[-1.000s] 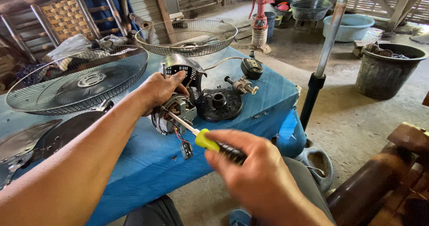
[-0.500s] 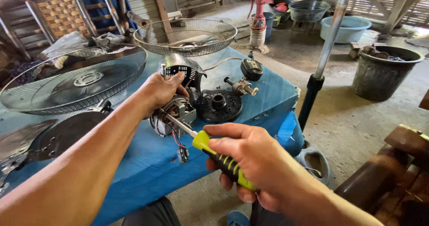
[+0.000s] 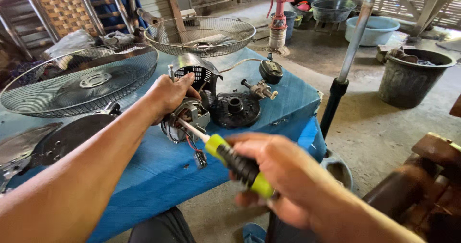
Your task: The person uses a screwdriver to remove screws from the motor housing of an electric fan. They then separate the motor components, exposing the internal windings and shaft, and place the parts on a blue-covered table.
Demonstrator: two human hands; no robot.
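A fan motor (image 3: 186, 120) lies on the blue cloth-covered table (image 3: 158, 171), with my left hand (image 3: 168, 96) gripping it from above. My right hand (image 3: 283, 176) holds a screwdriver (image 3: 225, 155) with a yellow-green and black handle; its metal shaft points up-left and its tip touches the motor's face. A red wire with a small connector (image 3: 200, 157) hangs from the motor. Behind the motor sits its grey vented housing (image 3: 194, 72). A round black plastic disc (image 3: 235, 109) lies just right of the motor.
A large wire fan guard (image 3: 77, 84) and dark fan blades (image 3: 57, 139) lie at the table's left. A second guard (image 3: 199, 34) sits at the back. A small metal gear part (image 3: 259, 89) and black knob (image 3: 271, 71) rest right. A metal pole (image 3: 348, 55) and dark bucket (image 3: 413, 79) stand beyond.
My right hand has slid down and to the right along the screwdriver and is blurred with motion. The tip stays on the motor; my left hand keeps its hold.
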